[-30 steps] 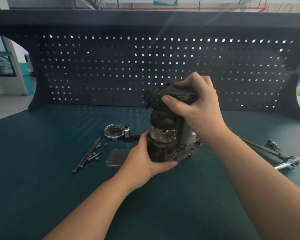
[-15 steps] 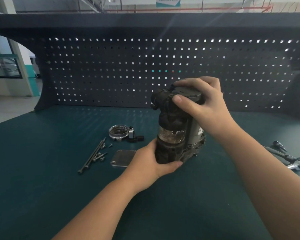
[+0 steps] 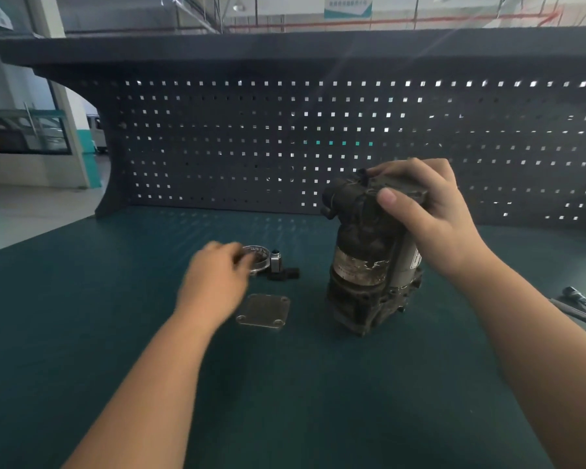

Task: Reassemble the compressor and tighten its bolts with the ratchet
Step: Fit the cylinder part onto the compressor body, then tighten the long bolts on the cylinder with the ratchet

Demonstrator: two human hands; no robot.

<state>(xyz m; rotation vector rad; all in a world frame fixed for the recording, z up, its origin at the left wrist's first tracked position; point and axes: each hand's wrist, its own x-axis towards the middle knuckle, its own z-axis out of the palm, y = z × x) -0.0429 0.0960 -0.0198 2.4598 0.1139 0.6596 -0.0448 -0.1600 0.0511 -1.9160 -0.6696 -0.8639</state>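
The dark, grimy compressor [image 3: 362,265] stands upright on the green bench mat [image 3: 285,401], right of centre. My right hand [image 3: 430,211] is closed over its top end, thumb on the near side. My left hand [image 3: 214,282] is off the compressor, blurred, over the mat to the left, its fingertips at the edge of a round metal ring part [image 3: 259,257]. Whether it grips the ring is unclear. A flat square cover plate [image 3: 264,311] lies just right of that hand. The long bolts are hidden behind my left hand and arm.
A small silver and black connector piece [image 3: 279,265] lies beside the ring. The ratchet handle [image 3: 582,316] and a loose bit [image 3: 575,296] lie at the far right edge. A dark pegboard [image 3: 251,147] walls off the back of the bench.
My left hand has let go of the compressor's base and swung left toward the ring part. My right hand still holds the compressor's top, and the compressor stays upright.
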